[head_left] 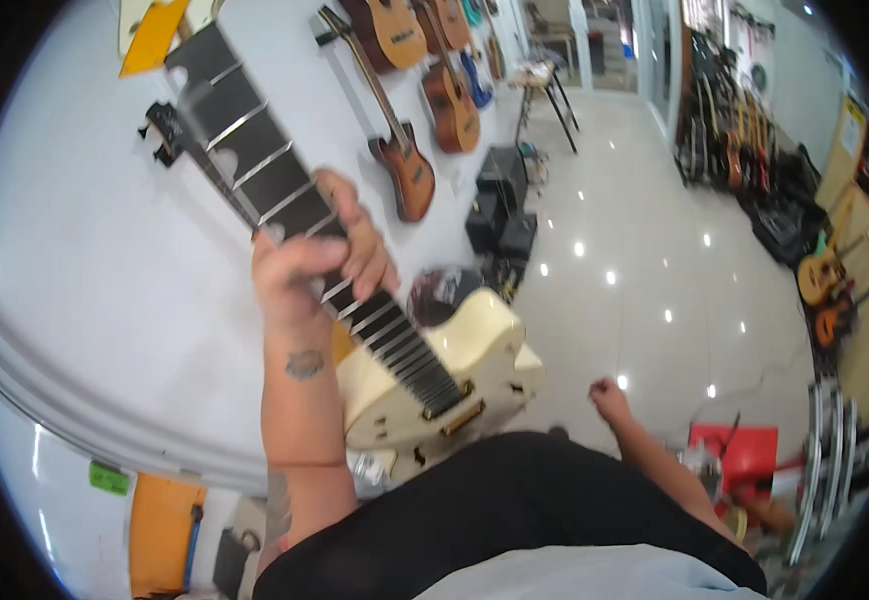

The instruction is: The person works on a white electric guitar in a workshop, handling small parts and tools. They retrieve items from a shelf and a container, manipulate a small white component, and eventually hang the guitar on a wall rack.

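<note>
A cream electric guitar [435,370] with gold hardware and a dark fretboard leans up toward the far left. No strings can be made out on it. My left hand [320,250] is closed around its neck, thumb and fingers lying across the fretboard. The neck runs toward me at the upper left, where a flat orange-yellow piece [155,38] shows beside its far end. My right hand [610,400] hangs apart from the guitar, over the floor on the right, with its fingers curled in and nothing visible in them.
Several guitars hang on the white wall, among them a sunburst electric guitar [403,170]. Black boxes [503,205] stand along that wall. A rack of guitars [735,130] is at the far right. Near my right arm are a red object [740,452] and metal rails [823,460].
</note>
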The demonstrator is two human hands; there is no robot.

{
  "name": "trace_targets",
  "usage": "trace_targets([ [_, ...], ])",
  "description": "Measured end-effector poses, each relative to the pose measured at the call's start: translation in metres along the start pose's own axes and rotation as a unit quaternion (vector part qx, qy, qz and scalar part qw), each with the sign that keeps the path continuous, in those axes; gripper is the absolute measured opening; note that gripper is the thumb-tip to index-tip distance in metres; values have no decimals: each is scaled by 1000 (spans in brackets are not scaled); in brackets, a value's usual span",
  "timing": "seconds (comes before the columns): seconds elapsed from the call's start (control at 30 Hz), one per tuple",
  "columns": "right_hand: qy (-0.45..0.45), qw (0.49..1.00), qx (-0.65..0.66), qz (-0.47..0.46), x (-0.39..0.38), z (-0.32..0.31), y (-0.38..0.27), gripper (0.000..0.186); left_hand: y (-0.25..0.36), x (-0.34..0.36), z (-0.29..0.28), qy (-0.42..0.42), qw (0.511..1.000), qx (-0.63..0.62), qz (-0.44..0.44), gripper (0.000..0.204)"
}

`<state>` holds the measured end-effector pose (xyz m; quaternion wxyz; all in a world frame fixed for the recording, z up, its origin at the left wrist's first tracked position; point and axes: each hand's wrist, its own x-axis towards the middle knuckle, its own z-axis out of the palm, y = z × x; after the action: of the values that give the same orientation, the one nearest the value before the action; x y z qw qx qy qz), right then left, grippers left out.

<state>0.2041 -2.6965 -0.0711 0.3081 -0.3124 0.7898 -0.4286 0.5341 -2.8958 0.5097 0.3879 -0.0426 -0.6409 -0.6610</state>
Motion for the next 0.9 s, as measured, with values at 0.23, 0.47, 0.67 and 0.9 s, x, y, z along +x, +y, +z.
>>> trace_targets([
  [0.23, -340, 916, 86, 193, 181, 64, -103, 52, -20, 127, -61, -5, 999, 49, 22, 32],
  [0.47, -586, 667, 422, 183, 284, 144, -221, 49, 18, 245, -140, 20, 987, 141, 81, 37],
  [0.67, -661, 573, 456, 165, 413, 202, -305, 66, 28, 354, -210, 127, 971, 135, 149, 37],
  [0.9, -694, 546, 454, 118, 449, 224, -475, 53, 46, 434, -234, 399, 709, 546, 200, 47],
])
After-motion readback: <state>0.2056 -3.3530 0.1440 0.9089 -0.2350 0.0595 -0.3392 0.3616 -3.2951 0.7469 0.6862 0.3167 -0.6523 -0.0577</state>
